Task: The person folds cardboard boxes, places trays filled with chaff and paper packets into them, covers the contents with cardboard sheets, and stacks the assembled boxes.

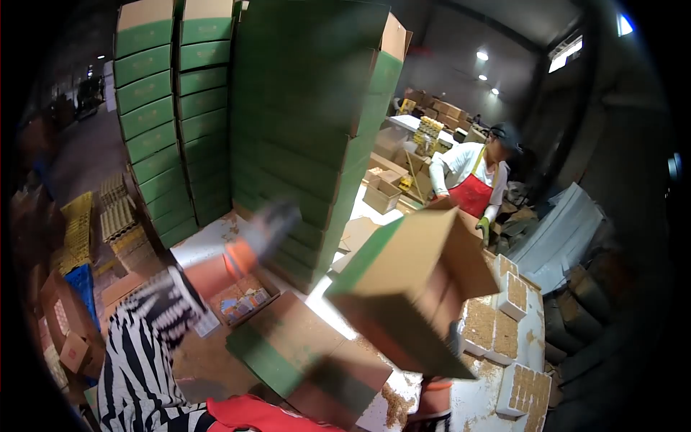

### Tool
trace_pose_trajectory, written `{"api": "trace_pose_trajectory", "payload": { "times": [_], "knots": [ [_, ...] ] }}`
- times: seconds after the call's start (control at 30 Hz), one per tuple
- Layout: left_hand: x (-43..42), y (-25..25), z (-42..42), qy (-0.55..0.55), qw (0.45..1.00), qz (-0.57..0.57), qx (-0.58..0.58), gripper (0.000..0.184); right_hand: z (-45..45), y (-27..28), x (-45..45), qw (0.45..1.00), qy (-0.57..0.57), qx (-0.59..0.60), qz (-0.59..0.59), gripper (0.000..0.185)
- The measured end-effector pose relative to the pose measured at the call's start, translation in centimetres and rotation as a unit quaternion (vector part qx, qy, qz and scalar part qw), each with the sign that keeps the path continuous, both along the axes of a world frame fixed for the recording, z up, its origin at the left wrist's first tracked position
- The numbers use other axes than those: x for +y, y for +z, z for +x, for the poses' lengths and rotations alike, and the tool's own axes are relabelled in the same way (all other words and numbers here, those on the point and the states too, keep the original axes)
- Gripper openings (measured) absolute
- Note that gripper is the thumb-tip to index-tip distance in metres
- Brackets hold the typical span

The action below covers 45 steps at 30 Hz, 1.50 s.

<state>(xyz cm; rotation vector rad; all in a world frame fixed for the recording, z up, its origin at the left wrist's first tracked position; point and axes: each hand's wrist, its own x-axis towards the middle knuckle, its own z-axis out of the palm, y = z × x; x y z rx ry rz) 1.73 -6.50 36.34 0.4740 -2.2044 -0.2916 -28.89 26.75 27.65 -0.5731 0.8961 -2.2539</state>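
A brown and green cardboard box (392,281) is tilted in the air in front of me, with flaps standing out. My right hand (453,337), in a dark glove, grips its right side; most of the fingers are hidden behind the cardboard. My left hand (273,227), also gloved, is raised beside the tall stack of green cartons (295,129). Motion blurs its fingers. Below it, a shallow open box (248,299) contains small coloured pieces. Another green and brown carton (302,349) lies close to my body, under the tilted box.
White foam trays (489,331) filled with brown crumbly material line the right of the table. Across from me stands a person in a red apron (471,194). Yellow egg trays (78,230) are piled at the left. More cardboard boxes (381,194) stand farther back.
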Motion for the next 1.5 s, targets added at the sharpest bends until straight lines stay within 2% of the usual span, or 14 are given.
{"api": "trace_pose_trajectory", "payload": {
  "times": [0.03, 0.13, 0.23, 0.27, 0.33, 0.37, 0.47, 0.63, 0.73, 0.8, 0.97, 1.17, 1.37, 1.5],
  "knots": [
    [-3.3, 3.0, -0.4, -0.088, 0.951, 0.196, 0.223, 0.042, -1.3, 2.5, -1.0, 0.998, 0.024, 0.035, -0.051, 0.050],
    [-11.9, 13.7, -0.7, -0.103, 0.899, 0.089, 0.417, 0.046, -6.2, 9.4, -4.5, 0.973, 0.068, 0.148, -0.162, 0.052],
    [-19.4, 23.1, -0.3, -0.138, 0.899, 0.020, 0.416, 0.052, -10.5, 18.4, -9.8, 0.935, 0.109, 0.247, -0.230, 0.055],
    [-20.0, 26.1, -0.4, -0.276, 0.833, 0.152, 0.455, 0.044, -11.3, 21.4, -12.0, 0.930, 0.113, 0.262, -0.234, 0.055],
    [-25.2, 30.7, 0.2, -0.038, 0.934, -0.005, 0.355, 0.068, -12.3, 28.0, -16.0, 0.945, 0.084, 0.230, -0.215, 0.058],
    [-24.8, 32.2, 0.4, -0.107, 0.925, 0.105, 0.349, 0.075, -10.6, 31.6, -18.2, 0.950, 0.057, 0.224, -0.210, 0.057],
    [-25.5, 33.6, -0.4, -0.234, 0.900, 0.225, 0.290, 0.080, -8.3, 39.2, -24.0, 0.953, -0.027, 0.250, -0.170, 0.062],
    [-23.9, 32.1, -0.6, -0.268, 0.883, 0.262, 0.282, 0.077, -7.9, 47.3, -34.2, 0.949, 0.231, 0.147, -0.153, 0.055],
    [-24.1, 31.2, -1.0, -0.295, 0.880, 0.194, 0.318, 0.070, -4.1, 48.1, -36.9, 0.805, 0.505, 0.278, -0.141, 0.049],
    [-26.1, 30.8, -1.7, -0.243, 0.905, 0.073, 0.341, 0.063, -3.1, 48.9, -38.4, 0.724, 0.546, 0.409, -0.103, 0.042],
    [-27.2, 31.1, -0.6, -0.045, 0.969, 0.081, 0.230, 0.064, -3.7, 48.4, -40.2, 0.895, 0.189, 0.400, -0.049, 0.044],
    [-22.8, 29.3, -0.6, -0.122, 0.932, 0.148, 0.309, 0.076, -1.8, 46.7, -43.0, 0.910, 0.065, 0.406, -0.044, 0.054],
    [-25.6, 28.6, -1.8, 0.033, 0.936, 0.105, 0.333, 0.081, -1.8, 45.2, -43.4, 0.905, 0.035, 0.421, -0.055, 0.065],
    [-29.2, 27.9, 1.1, 0.037, 0.905, 0.249, 0.342, 0.067, -2.7, 39.1, -39.5, 0.885, -0.015, 0.452, -0.110, 0.070]
  ]
}}
